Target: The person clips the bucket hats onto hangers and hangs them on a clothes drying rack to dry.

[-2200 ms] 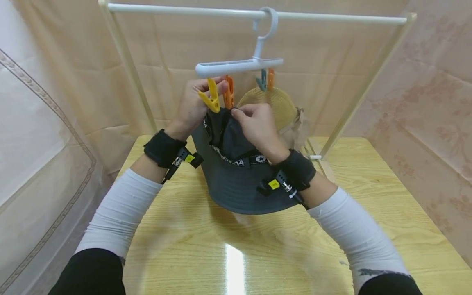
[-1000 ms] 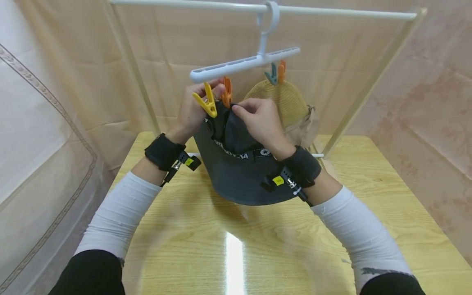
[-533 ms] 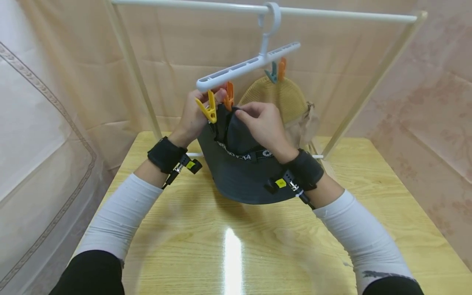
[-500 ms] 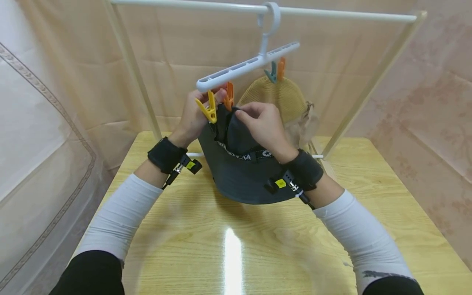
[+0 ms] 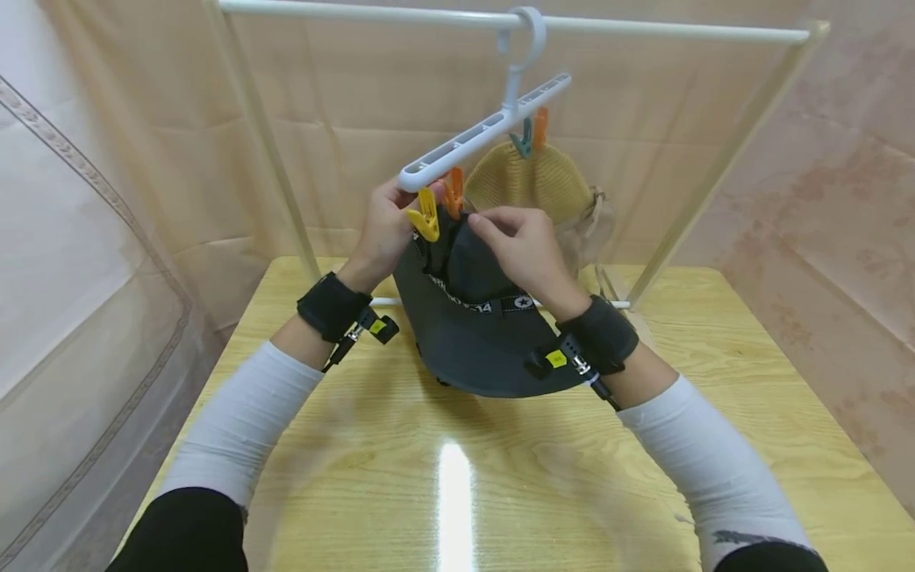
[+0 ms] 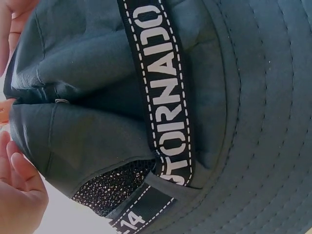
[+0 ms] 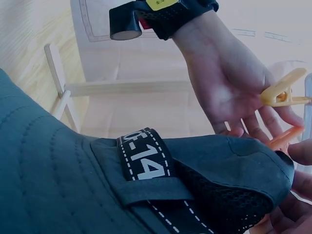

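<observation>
My left hand (image 5: 389, 226) grips an orange clothespin (image 5: 454, 193) under the near left end of a white hanger (image 5: 486, 131). The clothespin's lower end meets the crown of a dark grey bucket hat (image 5: 472, 342). My right hand (image 5: 529, 246) pinches the crown just right of the clothespin. A yellow clothespin (image 5: 425, 216) hangs beside the left fingers, in front of the orange one. In the left wrist view, the lettered band (image 6: 163, 83) runs round the folded crown. The right wrist view has the left palm (image 7: 226, 83) behind the yellow clothespin; the exact bite on the fabric is hidden.
From the hanger's far end, teal (image 5: 523, 138) and orange clothespins (image 5: 540, 125) hold a tan knit hat (image 5: 536, 183). The hanger hooks on a white rack bar (image 5: 665, 28), over a wooden table (image 5: 357, 477). Curtains (image 5: 171, 159) stand behind and at the sides.
The hanger has turned, its left end swinging nearer and rightward. Both hands, the near clothespins and the grey hat have shifted slightly right along with it. The grips look the same.
</observation>
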The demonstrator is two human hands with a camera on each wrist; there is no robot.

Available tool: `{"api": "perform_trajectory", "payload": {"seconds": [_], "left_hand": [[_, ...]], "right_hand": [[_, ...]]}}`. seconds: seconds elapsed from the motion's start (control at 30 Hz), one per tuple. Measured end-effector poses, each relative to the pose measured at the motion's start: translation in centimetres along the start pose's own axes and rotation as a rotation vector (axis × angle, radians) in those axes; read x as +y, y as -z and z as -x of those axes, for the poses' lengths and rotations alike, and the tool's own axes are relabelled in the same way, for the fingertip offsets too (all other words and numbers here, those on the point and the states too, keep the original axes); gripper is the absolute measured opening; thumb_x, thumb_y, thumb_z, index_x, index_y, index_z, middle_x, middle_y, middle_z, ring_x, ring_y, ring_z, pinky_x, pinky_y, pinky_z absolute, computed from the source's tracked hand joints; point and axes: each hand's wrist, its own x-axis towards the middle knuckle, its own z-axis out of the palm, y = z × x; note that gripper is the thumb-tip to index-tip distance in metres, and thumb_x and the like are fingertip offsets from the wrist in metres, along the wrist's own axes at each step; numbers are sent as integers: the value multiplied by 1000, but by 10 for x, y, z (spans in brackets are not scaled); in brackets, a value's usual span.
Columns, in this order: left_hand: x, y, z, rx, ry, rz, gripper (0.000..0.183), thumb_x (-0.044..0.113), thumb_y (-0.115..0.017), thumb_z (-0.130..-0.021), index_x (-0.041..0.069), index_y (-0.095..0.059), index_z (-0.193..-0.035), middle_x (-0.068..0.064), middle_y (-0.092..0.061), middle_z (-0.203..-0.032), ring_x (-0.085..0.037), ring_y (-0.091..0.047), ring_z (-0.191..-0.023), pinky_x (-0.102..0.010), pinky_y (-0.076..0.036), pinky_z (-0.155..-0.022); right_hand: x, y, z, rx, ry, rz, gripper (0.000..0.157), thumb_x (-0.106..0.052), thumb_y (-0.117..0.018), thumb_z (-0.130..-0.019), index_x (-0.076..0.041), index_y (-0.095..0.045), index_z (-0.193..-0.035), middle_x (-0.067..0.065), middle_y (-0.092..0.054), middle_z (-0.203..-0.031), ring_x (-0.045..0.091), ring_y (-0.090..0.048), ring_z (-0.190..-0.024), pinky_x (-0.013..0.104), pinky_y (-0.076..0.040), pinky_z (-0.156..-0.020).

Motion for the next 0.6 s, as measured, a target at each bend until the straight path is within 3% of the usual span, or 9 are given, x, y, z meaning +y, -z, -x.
{"api": "perform_trajectory", "payload": {"seconds": [0.27, 0.43, 0.6], "left_hand": [[-5, 1, 2, 34, -12, -3, 27, -2, -60, -86, -11, -59, -111, -2, -65, -93, -12, -59, -83, -15, -47, -67], [-11, 7, 7, 20, -16, -33, 26, -1, -58, -87, -10, -58, -111, -2, -64, -93, -12, -57, -82, -15, -47, -66], [-15, 12, 9, 27, -19, -81, 25, -1, -57, -88, -10, -58, -111, 3, -63, -89, -9, -55, -77, -16, -45, -66]], "right_hand": [[7, 7, 3, -12, 24, 55, 26, -25, -62, -89, -5, -70, -103, 14, -71, -99, 19, -62, -88, 39, -51, -80], [14, 10, 9, -60, 90, 133, 27, -25, -62, -89, -6, -68, -108, 13, -68, -97, 21, -59, -81, 39, -50, -72], [23, 13, 12, -69, 104, 133, 26, -25, -62, -89, -7, -69, -106, 12, -67, -94, 19, -59, -77, 36, -49, -69]]}}
